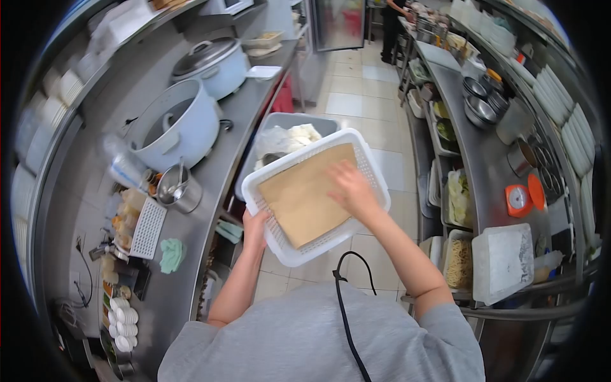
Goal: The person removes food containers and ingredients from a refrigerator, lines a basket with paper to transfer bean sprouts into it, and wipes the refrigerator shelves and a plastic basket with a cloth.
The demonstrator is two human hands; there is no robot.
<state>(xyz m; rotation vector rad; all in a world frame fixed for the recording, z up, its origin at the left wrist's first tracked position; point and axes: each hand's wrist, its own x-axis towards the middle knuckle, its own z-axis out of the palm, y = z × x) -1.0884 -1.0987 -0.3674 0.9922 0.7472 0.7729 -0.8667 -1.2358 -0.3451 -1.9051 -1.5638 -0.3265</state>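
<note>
A white plastic basket (299, 256) with perforated sides is held up in front of my body, tilted. Brown paper (299, 197) lines its bottom. My left hand (256, 228) is closed on the basket's near left side, its fingertips hidden behind the wall. Over the right part of the paper is my right hand (350, 190), fingers stretched out and slightly blurred; whether it presses on the paper I cannot tell. Beyond the basket stands a grey tub (331, 126) with a clear plastic bag and something white (302, 135) in it, partly covered by the basket.
Along the left counter stand two large cookers (181, 130), a metal pot (181, 191) and a green cloth (172, 254). On the right counter are metal bowls (480, 111), an orange scale (518, 200) and a white container (503, 261). A person (389, 32) stands far down the tiled aisle.
</note>
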